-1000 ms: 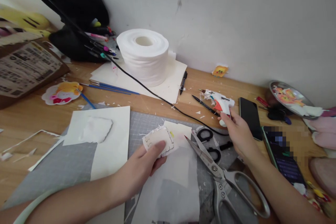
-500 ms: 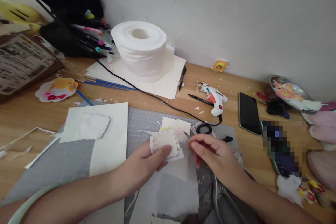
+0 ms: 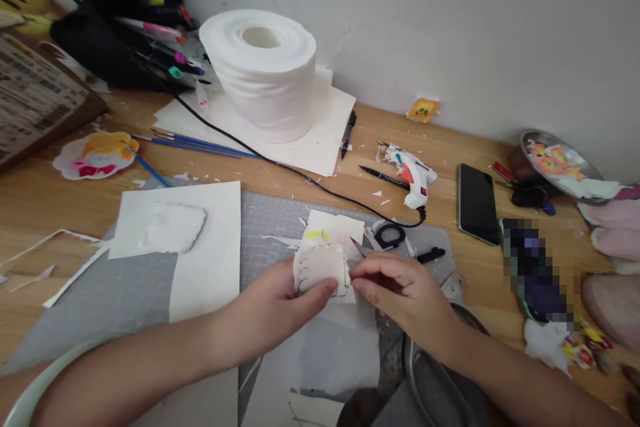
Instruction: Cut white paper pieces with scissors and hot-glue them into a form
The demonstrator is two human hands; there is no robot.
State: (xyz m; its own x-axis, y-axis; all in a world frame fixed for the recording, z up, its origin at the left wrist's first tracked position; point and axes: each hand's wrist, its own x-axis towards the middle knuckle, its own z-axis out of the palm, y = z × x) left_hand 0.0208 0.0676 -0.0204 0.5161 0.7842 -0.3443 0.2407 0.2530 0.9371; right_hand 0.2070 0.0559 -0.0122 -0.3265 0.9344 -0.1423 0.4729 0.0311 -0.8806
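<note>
My left hand grips a small, squarish white paper piece, its thumb lying across the front. Black pen strokes run along the paper's edges, and its rim looks ragged. At the piece's right edge, my right hand pinches with thumb and forefinger; its other fingers curl beneath. Beside those fingers a pointed metal blade sticks out, partly covered by the hand. Behind the piece lies a sheet with a yellow mark. Large grey-handled scissors lie below my right wrist.
A white tissue roll stands on paper sheets at the back. The glue gun trails a black cord across the grey cutting mat. A phone and a metal bowl are on the right; a cardboard box is at left.
My right hand has moved left, from beside the paper piece to its right edge. The piece has turned slightly in my left hand. The whole view has shifted a little downward.
</note>
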